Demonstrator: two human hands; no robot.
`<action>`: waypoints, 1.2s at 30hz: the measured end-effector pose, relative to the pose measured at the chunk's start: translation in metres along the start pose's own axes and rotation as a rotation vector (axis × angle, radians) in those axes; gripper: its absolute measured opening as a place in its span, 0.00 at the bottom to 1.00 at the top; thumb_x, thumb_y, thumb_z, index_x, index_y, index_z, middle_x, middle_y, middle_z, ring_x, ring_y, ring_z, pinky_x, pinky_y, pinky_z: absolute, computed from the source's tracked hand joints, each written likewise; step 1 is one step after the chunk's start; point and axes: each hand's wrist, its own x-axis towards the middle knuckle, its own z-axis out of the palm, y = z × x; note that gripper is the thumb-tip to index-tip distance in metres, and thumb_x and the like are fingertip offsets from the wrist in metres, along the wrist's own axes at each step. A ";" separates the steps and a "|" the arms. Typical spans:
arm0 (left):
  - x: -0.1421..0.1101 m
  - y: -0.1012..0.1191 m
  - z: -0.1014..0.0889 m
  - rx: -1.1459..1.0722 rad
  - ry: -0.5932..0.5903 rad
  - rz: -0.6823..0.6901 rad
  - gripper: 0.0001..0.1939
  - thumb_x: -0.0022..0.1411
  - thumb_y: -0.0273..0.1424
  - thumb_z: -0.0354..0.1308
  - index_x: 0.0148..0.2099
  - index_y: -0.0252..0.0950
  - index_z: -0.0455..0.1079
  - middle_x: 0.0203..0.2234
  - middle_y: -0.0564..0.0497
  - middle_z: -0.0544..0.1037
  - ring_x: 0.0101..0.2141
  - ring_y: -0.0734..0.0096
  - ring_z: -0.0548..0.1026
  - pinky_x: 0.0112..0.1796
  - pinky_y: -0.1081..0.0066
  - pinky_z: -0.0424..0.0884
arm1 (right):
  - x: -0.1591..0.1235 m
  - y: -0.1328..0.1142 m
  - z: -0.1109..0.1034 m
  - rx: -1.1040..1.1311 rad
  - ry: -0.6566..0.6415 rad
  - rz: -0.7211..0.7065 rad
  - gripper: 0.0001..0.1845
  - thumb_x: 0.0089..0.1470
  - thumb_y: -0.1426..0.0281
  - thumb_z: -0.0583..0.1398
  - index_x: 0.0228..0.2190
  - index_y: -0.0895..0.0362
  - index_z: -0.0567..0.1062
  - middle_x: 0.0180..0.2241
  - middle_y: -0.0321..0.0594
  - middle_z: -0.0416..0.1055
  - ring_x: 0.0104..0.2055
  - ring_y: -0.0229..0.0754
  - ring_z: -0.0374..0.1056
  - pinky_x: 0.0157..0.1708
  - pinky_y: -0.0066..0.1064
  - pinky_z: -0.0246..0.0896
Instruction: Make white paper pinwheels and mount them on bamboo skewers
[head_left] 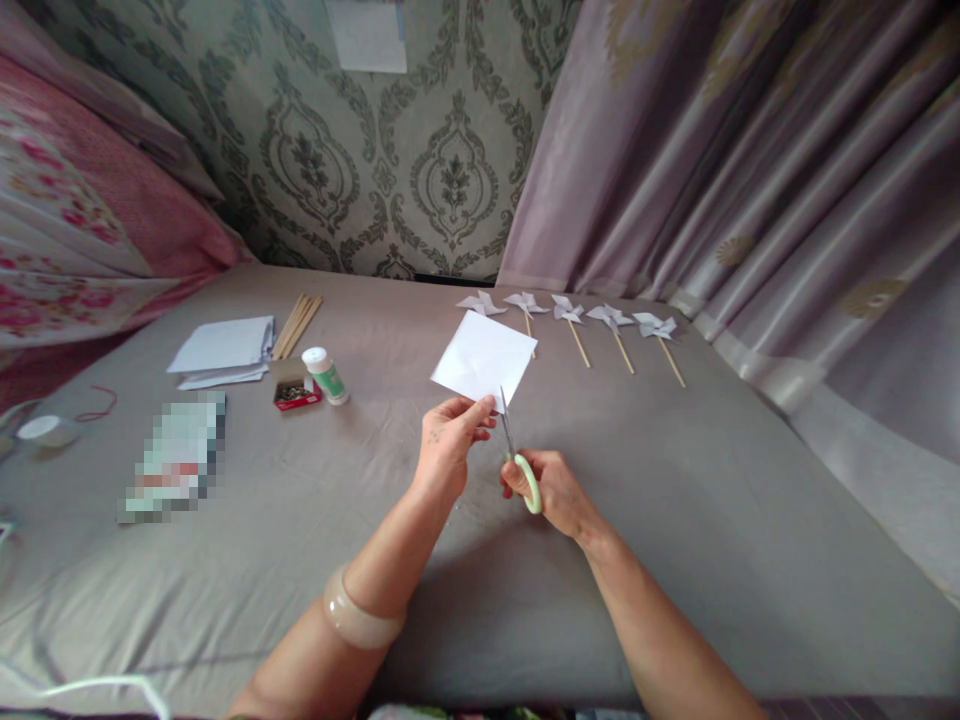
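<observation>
Between the thumb and fingers of my left hand [451, 438] is a square sheet of white paper [484, 358], pinched near its lower corner and held up above the bed surface. My right hand [556, 490] grips scissors [531, 484] with light green handles, the thumb through one loop. The scissor blades point up and lie at the paper's lower corner, close to my left fingertips. Whether the blades have cut into the paper, I cannot tell. Behind the sheet, several white paper pinwheels [568, 310] on wooden sticks lie in a row.
To the left lie folded white papers [221, 347], wooden sticks [298, 326], a small red box [297, 392] of metal bits and a white-and-green bottle [325, 376]. A blurred packet [176, 455] and a white round object [48, 431] are farther left. Curtains [720, 150] hang at right.
</observation>
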 end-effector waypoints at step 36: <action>-0.002 -0.001 0.003 0.011 -0.005 -0.005 0.13 0.40 0.35 0.70 0.21 0.31 0.72 0.18 0.51 0.73 0.21 0.78 0.68 0.23 0.77 0.62 | 0.003 0.006 0.002 0.043 0.080 0.046 0.26 0.39 0.47 0.64 0.16 0.58 0.67 0.16 0.34 0.64 0.19 0.33 0.55 0.20 0.27 0.50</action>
